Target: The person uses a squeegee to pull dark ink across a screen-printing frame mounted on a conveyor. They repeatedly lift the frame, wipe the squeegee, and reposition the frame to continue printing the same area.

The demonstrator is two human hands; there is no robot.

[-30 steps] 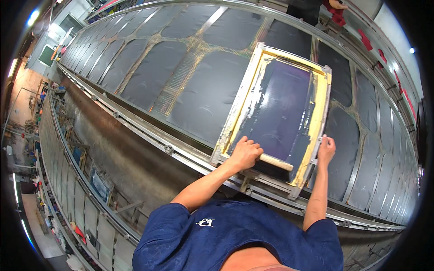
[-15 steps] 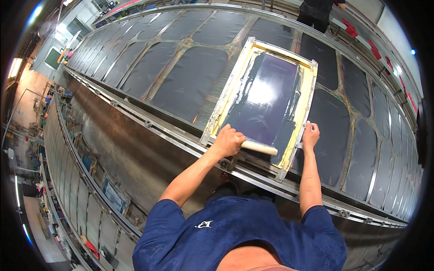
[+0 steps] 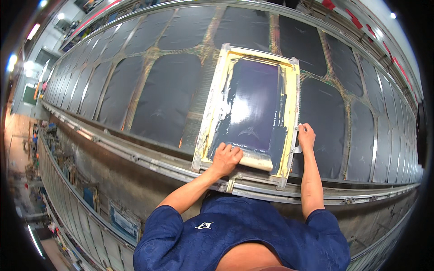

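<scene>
A screen-printing frame [image 3: 291,97] with yellow-taped inner edges lies on the long table in front of me. Dark purple-blue ink [image 3: 260,86] coats its mesh, and a faint winged design shows near the close end. My left hand [image 3: 227,159] is wrapped round the left part of a squeegee [image 3: 257,161], a pale bar lying crosswise at the frame's near end, against the inked mesh. At the frame's right edge, my right hand [image 3: 306,137] is closed, fingers curled; what it grips is hidden. A small pale tab shows just below it.
Dark rounded panels [image 3: 167,95] lie in rows along the table, with netted strips between them. A metal rail [image 3: 149,159] runs along the near edge. Behind on the left stands another long table [image 3: 86,198]. Red cloths [image 3: 355,20] hang at the far right.
The squeegee, tilted above the near end before, now lies lower against the mesh, with my left hand still around it. The view has turned and shifted; my right hand stays beside the frame.
</scene>
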